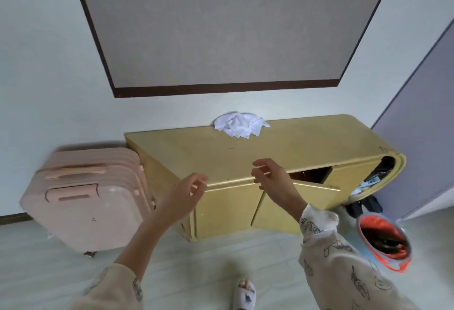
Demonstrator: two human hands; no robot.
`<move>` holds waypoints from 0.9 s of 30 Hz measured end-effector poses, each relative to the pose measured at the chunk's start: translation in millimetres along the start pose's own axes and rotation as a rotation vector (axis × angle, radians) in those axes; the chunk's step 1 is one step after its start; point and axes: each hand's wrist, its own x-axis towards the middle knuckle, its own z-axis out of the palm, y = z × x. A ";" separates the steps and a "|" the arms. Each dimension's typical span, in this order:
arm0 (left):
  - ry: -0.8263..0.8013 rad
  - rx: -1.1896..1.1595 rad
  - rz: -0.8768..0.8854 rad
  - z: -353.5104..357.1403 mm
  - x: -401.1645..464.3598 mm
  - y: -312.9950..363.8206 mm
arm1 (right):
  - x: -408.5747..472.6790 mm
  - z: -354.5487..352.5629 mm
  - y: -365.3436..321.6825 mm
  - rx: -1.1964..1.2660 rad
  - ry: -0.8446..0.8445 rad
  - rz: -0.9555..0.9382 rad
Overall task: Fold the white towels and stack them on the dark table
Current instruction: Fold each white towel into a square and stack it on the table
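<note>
Head cam view, only one angle here: both hands are out in front of the yellow cabinet (245, 157) and neither one is holding anything. The left hand (183, 198) has its fingers loosely curled and spread a bit, thumb apart from the rest, hovering near the cabinet's front edge; can't really tell if the fingertips actually touch the edge or just float in front of it. The right hand (272, 177) is similar, fingers relaxed, slightly bent and separated, sitting over the front lip of the top, above a door (294, 201) that hangs ajar. The white towels (239, 125) are a crumpled heap at the back of the cabinet top, up against the wall, well apart from both hands. There's a pink suitcase (91, 199) just beside the cabinet on the left, a red-lined bucket (383, 241) on the floor at right, and a slippered foot (244, 293) at the bottom.
</note>
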 end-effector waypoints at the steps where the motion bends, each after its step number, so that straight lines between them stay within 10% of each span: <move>1: 0.006 -0.004 -0.009 2.5 24.7 -0.2 | 23.6 -4.9 5.5 0.009 0.002 0.003; 27: -0.150 -0.081 -0.438 90.2 433.4 -114.9 | 503.8 18.4 145.7 -0.292 -0.153 0.327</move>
